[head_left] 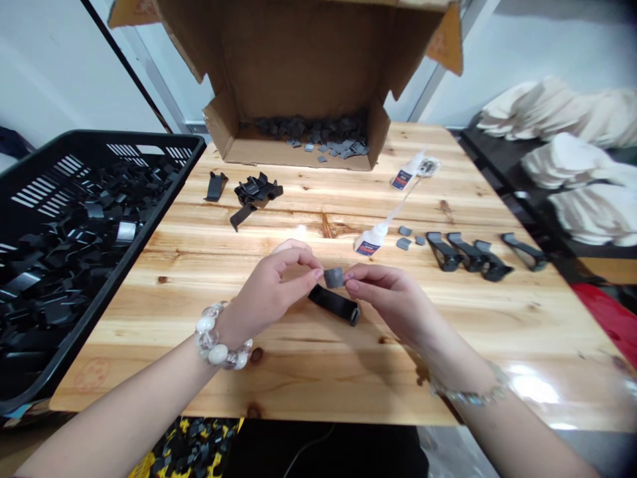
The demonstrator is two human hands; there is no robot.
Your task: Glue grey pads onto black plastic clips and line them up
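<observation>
My left hand (271, 289) and my right hand (391, 299) meet over the middle of the wooden table (308, 372). Between their fingertips they pinch a small grey square pad (334, 277). Just below it, a black clip (334, 304) slants down to the right, held at its left end by my left hand. My left wrist carries a beaded bracelet (219, 342). A glue bottle (372, 239) with a long nozzle lies just beyond my right hand.
A black crate (164, 179) of black clips stands at the left. An open cardboard box (298, 86) holding grey pads is at the back. Loose clips (256, 192), a second glue bottle (405, 174), spare pads (405, 238) and a row of clips (468, 255) lie around.
</observation>
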